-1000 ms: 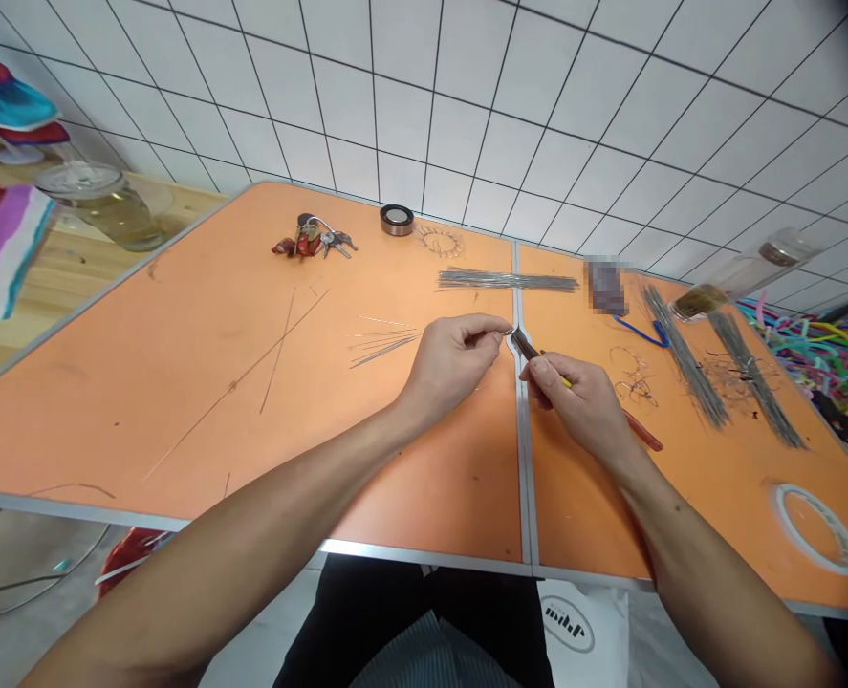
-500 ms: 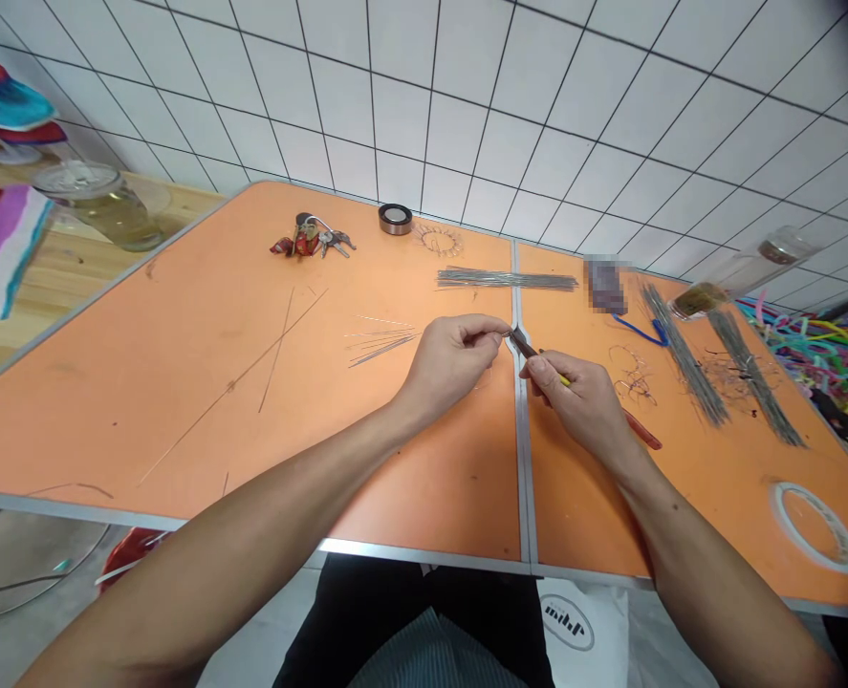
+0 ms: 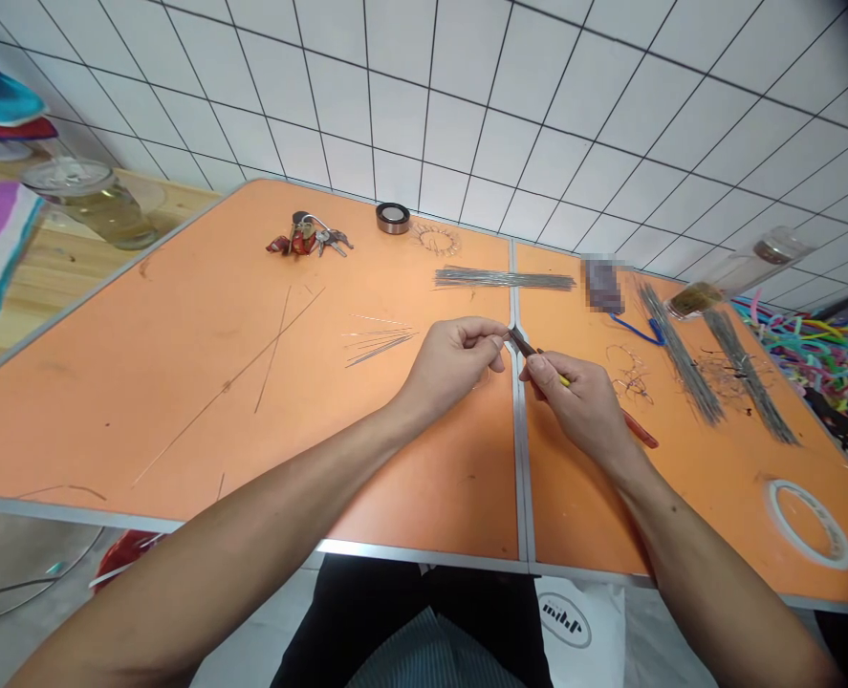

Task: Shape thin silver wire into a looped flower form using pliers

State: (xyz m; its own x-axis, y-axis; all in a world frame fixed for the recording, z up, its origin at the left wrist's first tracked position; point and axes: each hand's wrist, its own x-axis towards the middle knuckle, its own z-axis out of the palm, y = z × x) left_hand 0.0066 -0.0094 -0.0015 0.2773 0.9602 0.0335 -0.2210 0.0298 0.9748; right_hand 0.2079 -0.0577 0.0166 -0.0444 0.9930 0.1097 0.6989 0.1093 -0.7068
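The orange table (image 3: 180, 382) fills most of my view, with its metal seam running down the middle. Across that seam in the upper centre lies a straight bundle of wires (image 3: 504, 279), and a few loose wires (image 3: 380, 341) fan out just left of centre. A white tape ring (image 3: 809, 524) sits at the lower right.

Both hands meet at the centre of the frame, right over the seam. My left hand (image 3: 452, 363) is curled, with thumb and forefinger pinched tight on a bit of wire (image 3: 506, 333). It is so fine that I can barely make it out. My right hand (image 3: 581, 401) is closed around the pliers (image 3: 524, 346). Their dark nose points up and left to the left fingertips, and a red handle pokes out behind the palm.

I judge the wire to be very light and springy. It should be stiff enough to hold a bend, yet easy to kink or let slip from bare fingers. The best hold looks to be close beside the pliers' tip, so that little free length is left to flex. The pliers are rigid and should be gripped by the handles, well behind the nose.
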